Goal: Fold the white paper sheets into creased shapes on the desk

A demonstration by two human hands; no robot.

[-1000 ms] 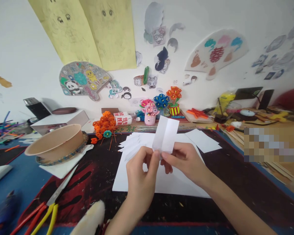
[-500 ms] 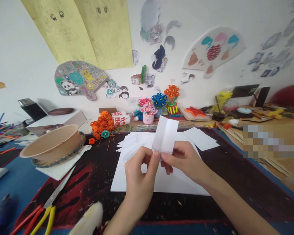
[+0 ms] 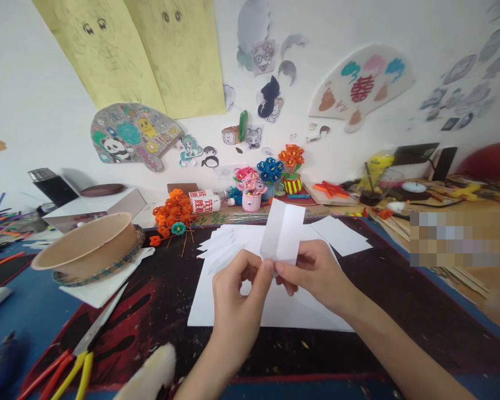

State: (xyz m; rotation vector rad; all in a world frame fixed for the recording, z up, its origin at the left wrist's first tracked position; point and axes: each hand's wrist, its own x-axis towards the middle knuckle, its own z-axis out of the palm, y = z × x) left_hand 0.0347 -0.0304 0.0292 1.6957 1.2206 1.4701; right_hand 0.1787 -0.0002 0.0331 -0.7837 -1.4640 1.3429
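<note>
Between both hands a small folded piece of white paper (image 3: pixel 284 230) is held upright, with a lengthwise crease down its middle. My left hand (image 3: pixel 239 297) pinches its lower left edge between thumb and finger. The thumb and fingers of my right hand (image 3: pixel 312 272) are closed on its lower right corner, the thumb tips close together. Under the hands lies a large white sheet (image 3: pixel 300 314), and a stack of white paper pieces (image 3: pixel 220 241) fans out on it to the left. More white paper (image 3: pixel 344 236) lies at the right behind.
Scissors (image 3: pixel 89 336) and red-handled pliers (image 3: pixel 52 369) lie at front left, near a round tan container (image 3: pixel 87 244). Orange pipe-cleaner flowers (image 3: pixel 173 214) and a pink flower pot (image 3: pixel 252 200) stand at the back. Thin wooden sticks (image 3: pixel 454 275) lie at right.
Almost nothing differs. The view has shifted slightly, and the folded paper stays pinched in both hands.
</note>
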